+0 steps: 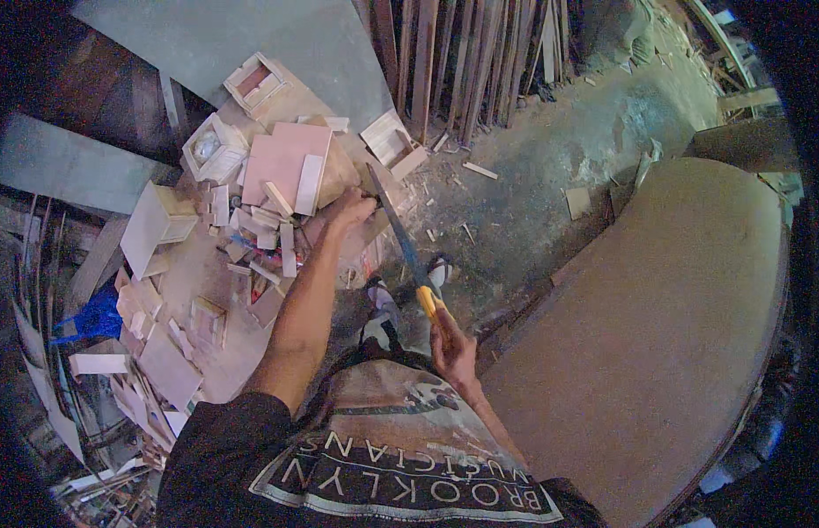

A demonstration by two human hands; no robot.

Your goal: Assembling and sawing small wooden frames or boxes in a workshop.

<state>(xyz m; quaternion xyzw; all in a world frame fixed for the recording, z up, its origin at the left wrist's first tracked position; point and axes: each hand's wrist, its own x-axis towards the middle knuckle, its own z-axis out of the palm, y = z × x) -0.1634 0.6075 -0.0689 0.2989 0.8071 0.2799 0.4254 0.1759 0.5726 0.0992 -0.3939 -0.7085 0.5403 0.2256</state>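
Observation:
My right hand [453,348] is wrapped round the yellow handle [429,301] of a handsaw. The saw's long grey blade [400,231] points up and away, its tip by the edge of a cluttered worktop. Just left of the blade's far part is my left hand [353,209], at the worktop's right edge. Its fingers are curled, and something small and dark shows at them that I cannot make out. Close beyond that hand lie a pinkish flat board [286,163] and a pale narrow block [310,183].
Small wooden boxes [217,148] and offcuts [264,233] crowd the worktop. Tall planks [471,70] lean at the back. A large curved brown panel [664,334] fills the right side. Wood scraps [481,171] litter the floor. A blue cloth or bag [94,319] is at left.

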